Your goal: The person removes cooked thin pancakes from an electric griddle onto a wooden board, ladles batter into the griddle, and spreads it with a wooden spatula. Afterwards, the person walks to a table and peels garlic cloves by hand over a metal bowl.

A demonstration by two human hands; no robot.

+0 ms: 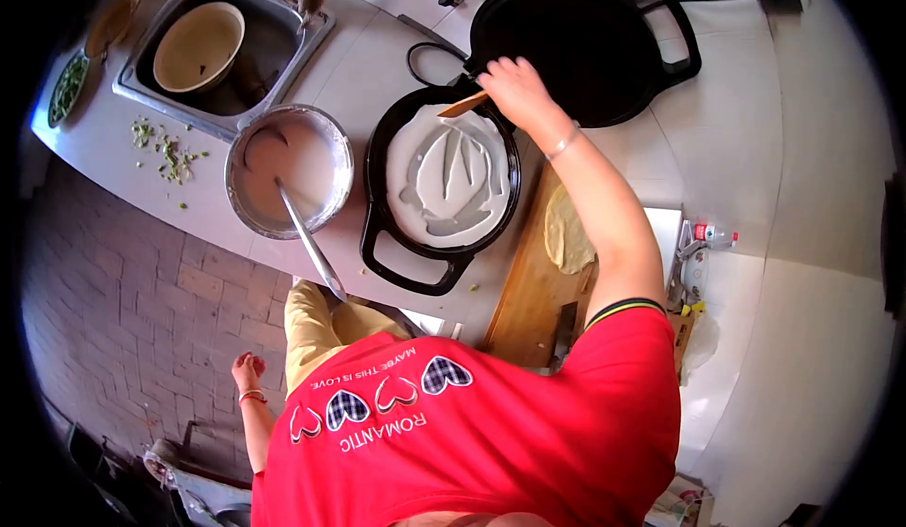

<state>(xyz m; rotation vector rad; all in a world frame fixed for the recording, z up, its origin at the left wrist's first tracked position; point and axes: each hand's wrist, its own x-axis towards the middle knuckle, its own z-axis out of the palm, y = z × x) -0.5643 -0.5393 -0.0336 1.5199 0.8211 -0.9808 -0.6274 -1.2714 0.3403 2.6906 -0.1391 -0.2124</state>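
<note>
At far left, a dish of chopped greens point(68, 90) sits at the table's curved-looking edge, above a brick-patterned floor point(113, 282). Green scraps point(170, 157) are strewn over the pale table point(368, 55) just below the sink point(316, 32), which has a bowl point(203, 36) in it. The left hand point(247, 371) hangs over the floor, fingers loosely curled around nothing. A metal pot point(342, 140) of pale liquid stands beside the sink, a ladle point(311, 244) leaning out over its rim. Next is the black pan point(376, 168), batter point(444, 168) spread unevenly inside. The right hand point(514, 88) grips a wooden spatula point(462, 105), its blade at the batter's upper edge. Beyond lies the black lid point(576, 46); below it, a wooden board point(519, 272) carries a pancake point(568, 234). A bottle point(714, 234) lies farther right.
</note>
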